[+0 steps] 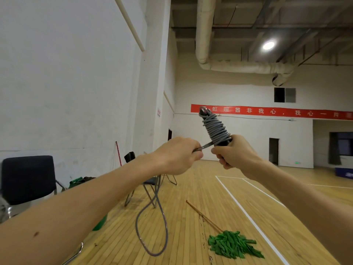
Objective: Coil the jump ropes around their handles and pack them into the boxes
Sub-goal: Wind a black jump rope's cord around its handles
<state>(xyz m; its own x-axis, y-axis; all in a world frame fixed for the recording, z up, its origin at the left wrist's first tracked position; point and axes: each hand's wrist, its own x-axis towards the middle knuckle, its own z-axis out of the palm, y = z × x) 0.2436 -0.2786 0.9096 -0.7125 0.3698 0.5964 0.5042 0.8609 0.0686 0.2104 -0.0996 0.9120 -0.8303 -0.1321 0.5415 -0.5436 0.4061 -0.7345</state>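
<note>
My right hand (236, 152) grips the lower end of the dark jump rope handles (222, 143), held upright and tilted left. Grey rope (214, 128) is wound in many turns around the handles, up to near their tips. My left hand (178, 154) pinches the taut strand of rope just left of the handles. Below my left hand the loose rope (152, 226) hangs in a long loop. No boxes are in view.
A green mop (232, 243) with a wooden stick lies on the wooden gym floor at lower right. A dark chair (28, 178) stands at the left, folding chairs (150, 186) behind my left forearm. White court lines run along the right.
</note>
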